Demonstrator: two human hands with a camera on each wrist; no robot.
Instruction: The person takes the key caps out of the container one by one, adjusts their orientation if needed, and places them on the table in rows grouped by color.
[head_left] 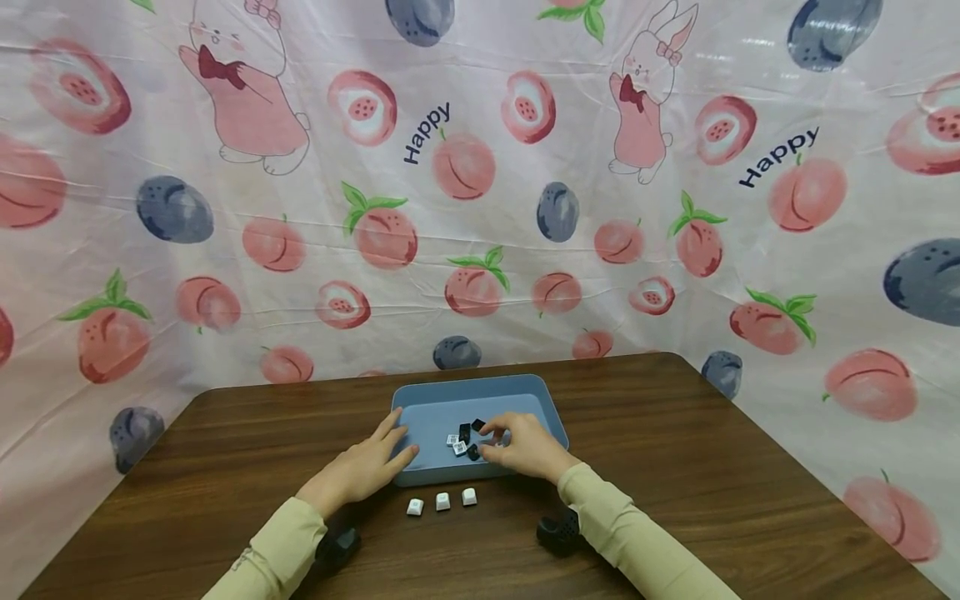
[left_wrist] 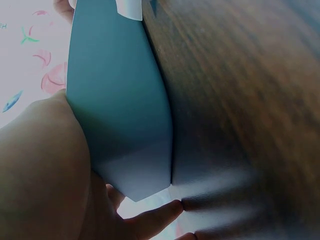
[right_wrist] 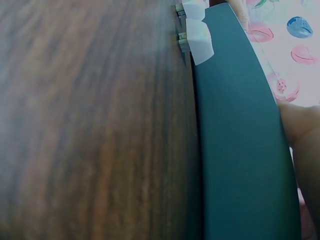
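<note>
A shallow blue tray lies on the wooden table. Inside it is a small cluster of black pieces and white pieces with dark printed squares. My right hand reaches over the tray's right side, thumb and index fingertips apart right beside the black pieces. At the tray's left front corner is my left hand, fingers spread along the wall; in the left wrist view its fingertips reach down to the table. Three white keycaps stand in a row before the tray; the right wrist view shows switch-like parts under the white caps.
Black wrist devices hang under both sleeves. Behind the table hangs a pale curtain printed with fruit and rabbits. The tray's far rim lies near the table's back edge.
</note>
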